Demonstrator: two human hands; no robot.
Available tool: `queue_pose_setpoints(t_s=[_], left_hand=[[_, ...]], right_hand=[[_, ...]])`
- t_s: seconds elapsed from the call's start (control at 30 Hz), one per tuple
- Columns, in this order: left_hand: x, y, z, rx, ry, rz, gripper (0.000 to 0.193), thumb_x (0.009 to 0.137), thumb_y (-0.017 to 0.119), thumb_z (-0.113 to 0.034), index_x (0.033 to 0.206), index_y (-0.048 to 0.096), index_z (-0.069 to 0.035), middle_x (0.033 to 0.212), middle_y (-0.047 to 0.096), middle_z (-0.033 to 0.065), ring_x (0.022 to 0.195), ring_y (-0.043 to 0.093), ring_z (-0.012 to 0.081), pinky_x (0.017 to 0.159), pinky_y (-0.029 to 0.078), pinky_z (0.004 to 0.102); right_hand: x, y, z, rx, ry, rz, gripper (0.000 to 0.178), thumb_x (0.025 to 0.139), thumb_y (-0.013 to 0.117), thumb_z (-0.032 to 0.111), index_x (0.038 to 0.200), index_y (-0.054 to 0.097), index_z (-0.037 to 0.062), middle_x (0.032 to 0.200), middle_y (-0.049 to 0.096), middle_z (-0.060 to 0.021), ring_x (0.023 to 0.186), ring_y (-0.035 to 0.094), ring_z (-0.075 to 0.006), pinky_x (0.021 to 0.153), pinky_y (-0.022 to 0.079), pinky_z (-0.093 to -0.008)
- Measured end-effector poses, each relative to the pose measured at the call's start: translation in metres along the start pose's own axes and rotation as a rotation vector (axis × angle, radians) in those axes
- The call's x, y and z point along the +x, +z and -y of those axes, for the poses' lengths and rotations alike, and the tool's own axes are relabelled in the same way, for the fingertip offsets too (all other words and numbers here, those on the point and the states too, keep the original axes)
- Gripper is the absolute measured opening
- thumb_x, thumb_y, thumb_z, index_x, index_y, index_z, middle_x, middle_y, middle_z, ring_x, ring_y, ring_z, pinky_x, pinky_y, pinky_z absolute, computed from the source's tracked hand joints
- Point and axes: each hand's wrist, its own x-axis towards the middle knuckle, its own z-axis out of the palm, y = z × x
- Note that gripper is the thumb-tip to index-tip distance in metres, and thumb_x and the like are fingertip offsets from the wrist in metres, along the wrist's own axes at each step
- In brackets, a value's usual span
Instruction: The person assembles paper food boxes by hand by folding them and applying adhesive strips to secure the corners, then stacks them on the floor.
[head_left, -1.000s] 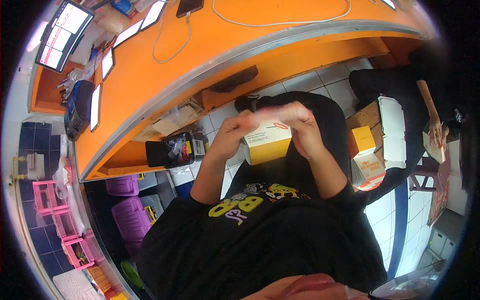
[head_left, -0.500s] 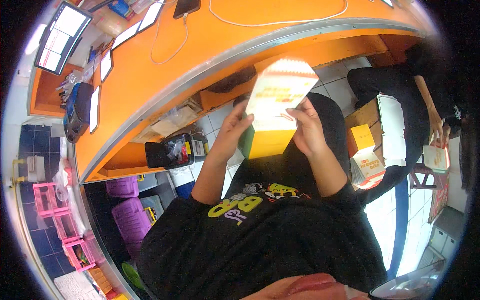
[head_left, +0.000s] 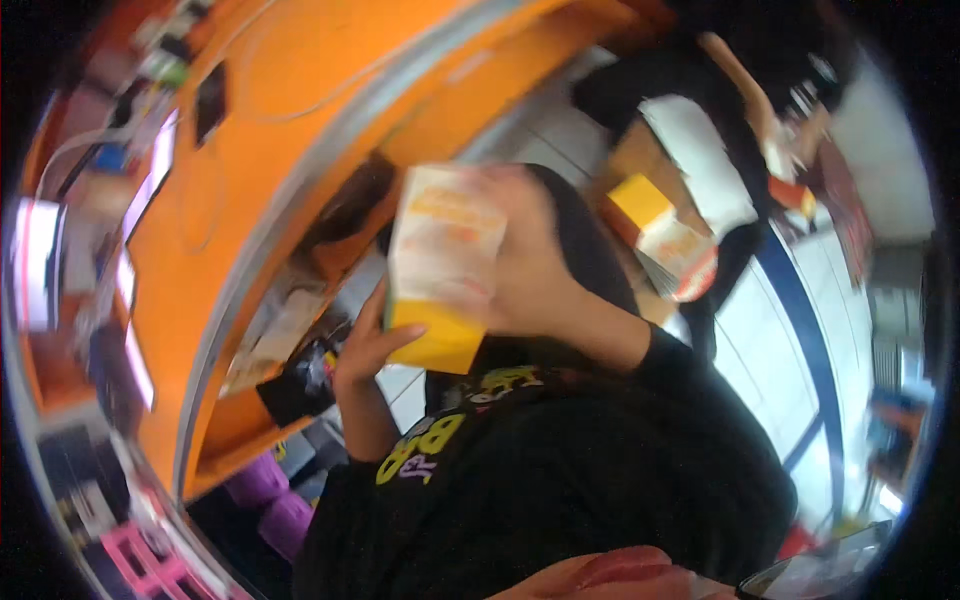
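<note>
A white-and-yellow paper carton (head_left: 438,285) with orange print is held up in front of my black shirt. My left hand (head_left: 362,350) grips its lower left side, the thumb lying across the yellow part and the other fingers behind. Against the carton's upper right side is my right hand (head_left: 528,265), touching it with the fingers smeared by motion. Whether those fingers are closed on the carton cannot be made out.
To the right, flat printed cartons (head_left: 675,255) lie fanned beside a yellow piece (head_left: 641,202) and a white stack (head_left: 697,165). Another person's blurred hand (head_left: 795,140) is beyond them. An orange counter (head_left: 290,130) with a metal edge curves along the left, above a black bin (head_left: 297,400).
My view has swung round. The carton is lower and more upright in it. My right hand has shifted from the carton's lower right edge up over its upper right side.
</note>
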Motion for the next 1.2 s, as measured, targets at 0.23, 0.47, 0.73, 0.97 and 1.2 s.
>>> queue_pose_setpoints(t_s=[0.23,0.47,0.73,0.97,1.2], left_hand=[[0.016,-0.006,0.040,-0.091,-0.486,0.385,0.069,0.084,0.065,-0.024,0.140,0.035,0.003,0.132,0.051,0.0141,0.120,0.051,0.0252,0.102,0.039,0.0367],[0.026,-0.012,0.077,-0.138,-0.599,0.499,0.062,0.089,0.058,-0.029,0.138,0.038,0.002,0.130,0.052,0.0162,0.119,0.053,0.0277,0.102,0.040,0.0361],[0.051,0.036,0.121,-1.223,-0.424,0.174,0.050,0.097,0.039,-0.048,0.122,0.056,-0.009,0.093,0.056,0.0072,0.079,0.050,0.0165,0.076,0.042,0.0322],[0.056,0.028,0.126,-1.376,-0.455,0.310,0.053,0.098,0.037,-0.049,0.129,0.053,-0.008,0.097,0.051,0.0083,0.085,0.048,0.0154,0.082,0.041,0.0329],[0.057,0.025,0.131,-1.391,-0.443,0.337,0.056,0.098,0.037,-0.051,0.129,0.052,-0.007,0.100,0.052,0.0082,0.086,0.049,0.0154,0.083,0.042,0.0333]], right_hand=[[-0.030,-0.012,0.015,0.196,-0.089,0.782,0.092,0.058,0.082,0.044,0.137,0.042,0.0212,0.143,0.036,-0.0183,0.139,0.025,-0.0385,0.111,0.009,-0.0645],[-0.036,-0.028,0.001,0.225,-0.070,0.888,0.105,0.052,0.084,0.041,0.143,0.035,0.0273,0.115,0.047,-0.0163,0.112,0.047,-0.0354,0.102,0.027,-0.0531],[-0.001,-0.113,-0.062,-0.567,0.267,0.184,0.090,0.055,0.077,0.051,0.133,0.050,0.0162,0.113,0.053,-0.0134,0.113,0.047,-0.0326,0.091,0.032,-0.0475],[-0.140,-0.106,-0.181,-0.891,0.854,0.209,0.092,0.060,0.068,0.073,0.136,0.047,0.0236,0.112,0.053,-0.0172,0.103,0.053,-0.0360,0.086,0.037,-0.0505],[-0.202,-0.078,-0.199,-0.868,0.931,0.380,0.091,0.063,0.071,0.066,0.139,0.041,0.0255,0.131,0.044,-0.0236,0.128,0.037,-0.0408,0.098,0.032,-0.0565]])
